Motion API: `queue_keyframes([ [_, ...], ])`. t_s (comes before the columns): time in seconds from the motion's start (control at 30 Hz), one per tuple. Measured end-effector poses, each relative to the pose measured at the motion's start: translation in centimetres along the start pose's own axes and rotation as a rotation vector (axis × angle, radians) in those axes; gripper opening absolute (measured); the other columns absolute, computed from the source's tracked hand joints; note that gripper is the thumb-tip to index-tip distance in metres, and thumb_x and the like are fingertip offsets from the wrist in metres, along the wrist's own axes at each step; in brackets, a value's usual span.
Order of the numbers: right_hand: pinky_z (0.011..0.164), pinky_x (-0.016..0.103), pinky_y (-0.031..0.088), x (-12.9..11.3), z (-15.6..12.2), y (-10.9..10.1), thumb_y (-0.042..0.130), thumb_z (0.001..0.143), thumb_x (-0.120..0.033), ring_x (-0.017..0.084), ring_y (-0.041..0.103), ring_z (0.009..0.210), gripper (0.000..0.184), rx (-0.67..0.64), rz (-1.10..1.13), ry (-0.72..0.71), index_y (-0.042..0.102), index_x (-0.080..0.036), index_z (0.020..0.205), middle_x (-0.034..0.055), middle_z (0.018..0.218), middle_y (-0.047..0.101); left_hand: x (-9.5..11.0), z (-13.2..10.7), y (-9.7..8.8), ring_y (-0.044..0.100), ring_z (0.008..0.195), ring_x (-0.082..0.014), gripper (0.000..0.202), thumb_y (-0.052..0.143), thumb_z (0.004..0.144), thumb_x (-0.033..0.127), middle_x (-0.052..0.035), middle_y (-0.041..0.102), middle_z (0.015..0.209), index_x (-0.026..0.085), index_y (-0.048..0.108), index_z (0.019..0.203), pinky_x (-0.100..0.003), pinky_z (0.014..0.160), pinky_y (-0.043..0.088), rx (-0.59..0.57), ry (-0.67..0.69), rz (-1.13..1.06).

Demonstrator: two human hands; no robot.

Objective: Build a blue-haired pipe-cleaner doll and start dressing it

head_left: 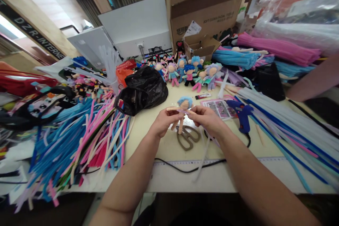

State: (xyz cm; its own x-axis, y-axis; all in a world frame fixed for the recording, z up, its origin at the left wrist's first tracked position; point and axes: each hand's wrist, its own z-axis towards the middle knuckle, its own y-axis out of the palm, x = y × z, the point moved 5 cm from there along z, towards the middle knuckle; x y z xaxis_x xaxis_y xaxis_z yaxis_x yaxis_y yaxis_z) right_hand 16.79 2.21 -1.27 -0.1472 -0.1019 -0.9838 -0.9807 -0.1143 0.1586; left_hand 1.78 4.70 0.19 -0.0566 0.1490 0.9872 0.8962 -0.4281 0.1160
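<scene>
Between my hands is a small pipe-cleaner doll [184, 103] with light blue hair and a beige head, arms and legs. My left hand [167, 120] pinches it at the body and one arm. My right hand [204, 118] is closed on a pale lilac pipe cleaner [206, 159] at the doll's chest; its loose end trails down toward the table's front edge. Below the doll lies a pair of scissors [186, 141] with grey-brown handles, its blades partly hidden. A blue glue gun [240, 113] rests to the right of my right hand.
Bundles of coloured pipe cleaners [63, 141] cover the left side, with white and blue ones [288, 113] at right. A black plastic bag [145, 90], several finished dolls [189, 72] and a cardboard box [201, 14] stand behind. A ruler [254, 159] and black cable [182, 171] lie in front.
</scene>
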Motion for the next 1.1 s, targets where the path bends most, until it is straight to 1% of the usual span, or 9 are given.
queue_keyframes([
  [0.1, 0.045, 0.024, 0.031, -0.2, -0.1, 0.2, 0.075, 0.064, -0.041, 0.007, 0.041, 0.048, 0.029, 0.019, -0.012, -0.010, 0.058, -0.017, 0.067, -0.0049, 0.058, 0.049, -0.4, 0.1, -0.2, 0.043, 0.048, -0.0057, 0.025, 0.076, 0.065, 0.032, -0.0016, 0.060, 0.067, 0.012, 0.070, 0.080, -0.020, 0.040, 0.023, 0.068, -0.009, 0.006],
  [0.23, 0.043, 0.023, 0.028, -0.2, -0.1, 0.4, 0.077, 0.060, -0.038, 0.007, 0.038, 0.047, 0.030, 0.025, 0.004, 0.012, 0.059, -0.017, 0.072, -0.0054, 0.059, 0.049, -0.6, 0.2, -0.4, 0.049, 0.055, -0.0077, 0.021, 0.075, 0.063, 0.027, -0.0021, 0.062, 0.068, 0.013, 0.070, 0.078, -0.020, 0.046, 0.031, 0.146, -0.012, -0.061],
  [0.37, 0.043, 0.022, 0.027, -0.2, 0.0, 0.4, 0.076, 0.061, -0.037, 0.006, 0.037, 0.048, 0.029, 0.025, -0.027, 0.000, 0.058, -0.018, 0.073, -0.0060, 0.058, 0.048, -0.5, 0.3, -0.1, 0.054, 0.062, -0.0093, 0.020, 0.074, 0.061, 0.024, -0.0023, 0.063, 0.070, 0.013, 0.069, 0.077, -0.020, 0.055, 0.038, 0.132, -0.030, -0.129],
  [0.5, 0.043, 0.023, 0.027, -0.3, 0.0, 0.2, 0.075, 0.062, -0.038, 0.006, 0.037, 0.048, 0.029, 0.027, -0.038, -0.015, 0.058, -0.018, 0.074, -0.0057, 0.059, 0.047, -0.3, 0.1, 0.0, 0.053, 0.062, -0.0090, 0.020, 0.074, 0.061, 0.025, -0.0019, 0.062, 0.069, 0.013, 0.068, 0.076, -0.021, 0.057, 0.039, 0.125, -0.055, -0.143],
  [0.6, 0.043, 0.023, 0.028, -0.3, 0.0, 0.1, 0.075, 0.063, -0.039, 0.007, 0.037, 0.048, 0.029, 0.028, -0.043, -0.012, 0.058, -0.018, 0.074, -0.0056, 0.058, 0.047, 0.1, -0.2, 0.1, 0.054, 0.064, -0.0099, 0.018, 0.074, 0.061, 0.024, -0.0015, 0.061, 0.068, 0.013, 0.068, 0.075, -0.021, 0.058, 0.040, 0.092, -0.036, -0.118],
  [0.73, 0.043, 0.023, 0.027, -0.1, 0.0, 0.1, 0.075, 0.064, -0.041, 0.007, 0.036, 0.049, 0.030, 0.026, -0.053, -0.014, 0.058, -0.019, 0.075, -0.0055, 0.057, 0.045, 0.6, -0.3, 0.2, 0.058, 0.069, -0.0120, 0.014, 0.074, 0.060, 0.020, -0.0019, 0.061, 0.069, 0.013, 0.069, 0.071, -0.023, 0.065, 0.043, 0.041, 0.009, -0.115],
  [0.9, 0.043, 0.023, 0.026, -0.2, -0.1, 0.1, 0.074, 0.065, -0.041, 0.007, 0.036, 0.049, 0.030, 0.024, -0.053, -0.017, 0.058, -0.018, 0.075, -0.0054, 0.058, 0.045, 0.5, -0.3, 0.2, 0.060, 0.072, -0.0142, 0.022, 0.076, 0.058, 0.022, -0.0041, 0.066, 0.072, 0.012, 0.071, 0.078, -0.026, 0.070, 0.045, 0.017, -0.022, -0.152],
  [1.0, 0.044, 0.023, 0.029, -0.4, -0.2, 0.1, 0.074, 0.066, -0.041, 0.007, 0.039, 0.050, 0.030, 0.014, -0.055, -0.018, 0.058, -0.018, 0.077, -0.0047, 0.062, 0.048, 0.5, -0.3, 0.0, 0.059, 0.071, -0.0135, 0.020, 0.075, 0.060, 0.022, -0.0036, 0.065, 0.072, 0.013, 0.071, 0.077, -0.025, 0.069, 0.044, 0.028, -0.005, -0.131],
  [1.1, 0.048, 0.024, 0.036, -0.6, -0.3, 0.4, 0.075, 0.065, -0.042, 0.010, 0.047, 0.057, 0.036, -0.018, -0.085, -0.036, 0.058, -0.019, 0.087, -0.0017, 0.076, 0.056, 0.4, -0.3, -0.3, 0.058, 0.072, -0.0132, 0.016, 0.074, 0.063, 0.022, -0.0034, 0.065, 0.074, 0.013, 0.070, 0.076, -0.024, 0.067, 0.043, 0.070, 0.033, -0.064],
])
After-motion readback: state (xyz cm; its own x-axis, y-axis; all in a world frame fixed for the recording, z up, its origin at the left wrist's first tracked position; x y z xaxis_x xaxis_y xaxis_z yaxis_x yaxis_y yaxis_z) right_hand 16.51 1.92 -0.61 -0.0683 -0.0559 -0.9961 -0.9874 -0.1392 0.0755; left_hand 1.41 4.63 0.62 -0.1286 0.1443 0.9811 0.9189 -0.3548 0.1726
